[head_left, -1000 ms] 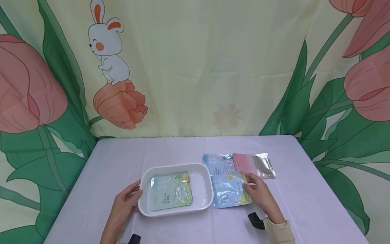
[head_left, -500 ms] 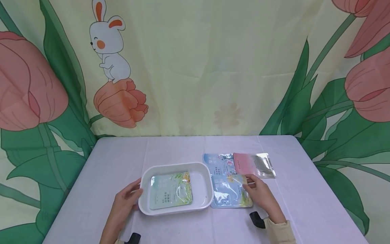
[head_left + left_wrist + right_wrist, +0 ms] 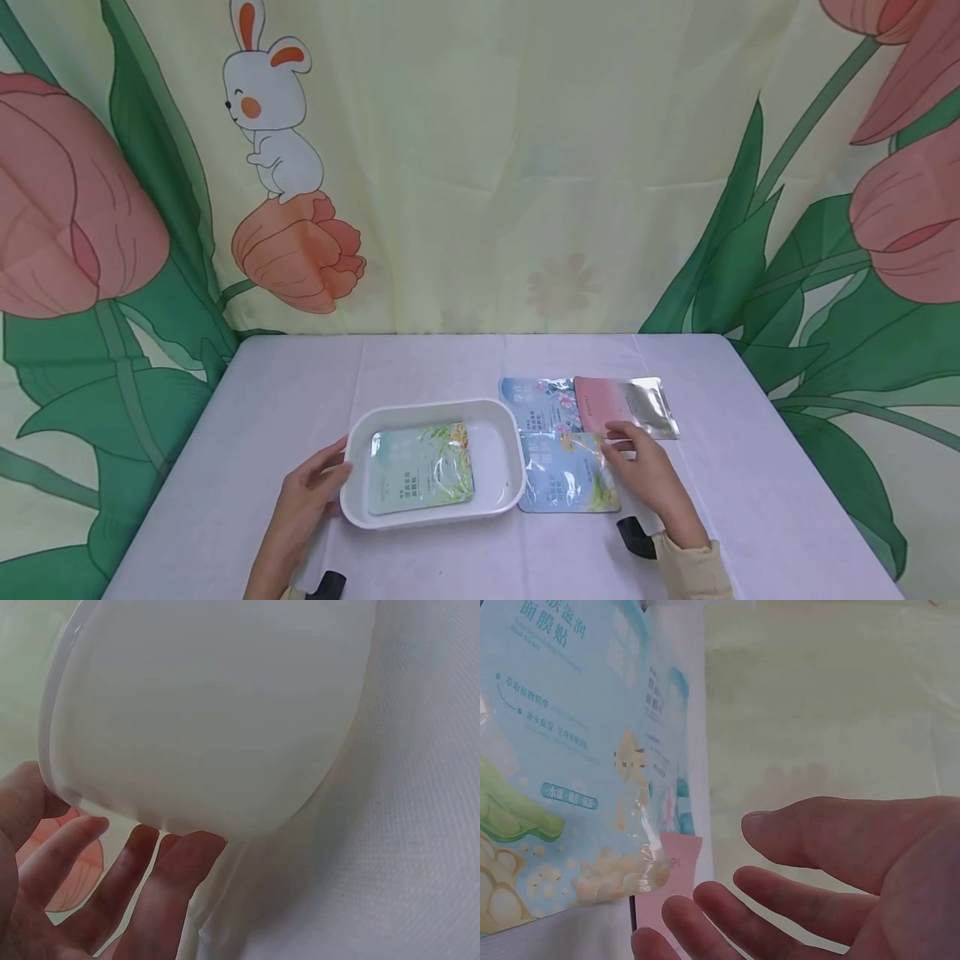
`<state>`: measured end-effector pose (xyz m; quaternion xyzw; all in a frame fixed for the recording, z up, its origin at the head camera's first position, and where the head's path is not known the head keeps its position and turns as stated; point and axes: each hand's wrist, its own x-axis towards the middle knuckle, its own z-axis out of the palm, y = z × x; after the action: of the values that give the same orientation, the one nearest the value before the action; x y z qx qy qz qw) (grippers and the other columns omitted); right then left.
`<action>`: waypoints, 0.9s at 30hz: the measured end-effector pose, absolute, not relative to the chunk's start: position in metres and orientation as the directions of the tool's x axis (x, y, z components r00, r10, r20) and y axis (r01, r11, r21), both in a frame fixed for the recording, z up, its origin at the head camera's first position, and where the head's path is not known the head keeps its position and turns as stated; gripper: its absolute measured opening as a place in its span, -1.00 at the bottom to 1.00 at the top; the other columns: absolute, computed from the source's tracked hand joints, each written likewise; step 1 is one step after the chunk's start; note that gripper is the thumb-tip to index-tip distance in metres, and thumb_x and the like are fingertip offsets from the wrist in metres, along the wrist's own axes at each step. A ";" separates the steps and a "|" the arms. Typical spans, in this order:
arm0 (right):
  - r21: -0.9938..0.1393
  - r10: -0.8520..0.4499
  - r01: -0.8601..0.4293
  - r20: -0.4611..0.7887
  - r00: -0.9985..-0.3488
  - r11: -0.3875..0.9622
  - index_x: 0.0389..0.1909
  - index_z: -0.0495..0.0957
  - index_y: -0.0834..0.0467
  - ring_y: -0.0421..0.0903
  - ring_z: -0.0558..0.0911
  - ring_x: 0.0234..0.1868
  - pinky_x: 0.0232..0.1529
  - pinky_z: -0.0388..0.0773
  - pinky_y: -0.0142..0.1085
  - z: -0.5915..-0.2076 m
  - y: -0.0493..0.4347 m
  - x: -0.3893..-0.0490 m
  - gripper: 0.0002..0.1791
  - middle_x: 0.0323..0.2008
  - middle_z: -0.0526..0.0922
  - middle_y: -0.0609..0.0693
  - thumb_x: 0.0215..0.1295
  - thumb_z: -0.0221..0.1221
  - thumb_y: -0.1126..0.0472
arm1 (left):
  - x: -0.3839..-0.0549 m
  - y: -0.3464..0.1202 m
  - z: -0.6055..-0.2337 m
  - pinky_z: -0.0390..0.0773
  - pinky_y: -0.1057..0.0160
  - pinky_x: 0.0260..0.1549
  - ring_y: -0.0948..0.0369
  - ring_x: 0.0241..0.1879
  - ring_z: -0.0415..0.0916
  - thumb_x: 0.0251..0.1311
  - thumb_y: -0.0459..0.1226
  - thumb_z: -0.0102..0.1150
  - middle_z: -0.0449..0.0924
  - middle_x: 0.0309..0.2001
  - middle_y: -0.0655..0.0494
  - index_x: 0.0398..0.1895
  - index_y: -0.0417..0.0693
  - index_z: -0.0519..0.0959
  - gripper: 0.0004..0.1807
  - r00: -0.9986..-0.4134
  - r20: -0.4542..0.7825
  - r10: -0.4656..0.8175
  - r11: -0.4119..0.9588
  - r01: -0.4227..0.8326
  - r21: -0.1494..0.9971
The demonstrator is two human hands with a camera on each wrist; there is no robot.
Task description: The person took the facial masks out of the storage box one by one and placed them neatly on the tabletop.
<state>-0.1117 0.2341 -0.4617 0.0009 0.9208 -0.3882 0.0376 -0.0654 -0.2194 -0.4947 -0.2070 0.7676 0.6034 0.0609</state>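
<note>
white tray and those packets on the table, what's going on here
A person's left hand touches the left end of the white tray, where a green packet lies inside. The right hand is open and holding nothing, by the right edge of the front blue packet, which lies on the table to the right of the tray. Behind that are another blue packet and a pink and silver packet, also outside the tray.

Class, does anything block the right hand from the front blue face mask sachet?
Nothing visible does: the right hand is beside the front blue face mask sachet, while the white tray stands on the sachet's opposite side.
</note>
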 end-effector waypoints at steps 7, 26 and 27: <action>-0.732 -0.042 -0.001 -0.038 -0.998 0.682 0.22 0.41 0.39 0.20 0.59 0.07 0.08 0.60 0.05 -0.456 0.228 -0.113 -0.56 0.09 0.57 0.31 0.37 0.16 0.32 | -0.066 -0.219 -0.494 0.70 0.28 -0.24 0.02 0.18 0.53 0.31 -0.09 0.23 0.43 0.30 -0.08 0.42 0.21 0.37 -0.40 -0.906 -0.347 -0.243 0.180 -0.394 0.901; -0.770 -0.087 -0.053 -0.004 -0.996 0.636 0.23 0.45 0.29 0.08 0.61 0.04 0.05 0.65 -0.03 -0.445 0.189 -0.118 -0.55 0.07 0.59 0.18 0.34 0.22 0.31 | -0.067 -0.220 -0.495 0.70 0.28 -0.25 0.07 0.16 0.55 0.29 -0.08 0.24 0.44 0.32 -0.05 0.42 0.24 0.36 -0.38 -0.897 -0.363 -0.253 0.179 -0.412 0.893; -0.771 -0.091 -0.060 0.003 -0.996 0.634 0.22 0.45 0.29 0.08 0.61 0.03 0.05 0.65 -0.03 -0.445 0.187 -0.118 -0.55 0.07 0.59 0.17 0.34 0.22 0.31 | -0.067 -0.220 -0.495 0.70 0.28 -0.25 0.07 0.16 0.55 0.29 -0.08 0.24 0.44 0.32 -0.05 0.42 0.24 0.36 -0.38 -0.897 -0.363 -0.253 0.179 -0.412 0.893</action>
<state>-0.1177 0.1868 -0.4446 -0.0418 0.9038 -0.4255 0.0181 -0.0673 -0.2200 -0.4953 -0.2175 0.7648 0.6028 0.0661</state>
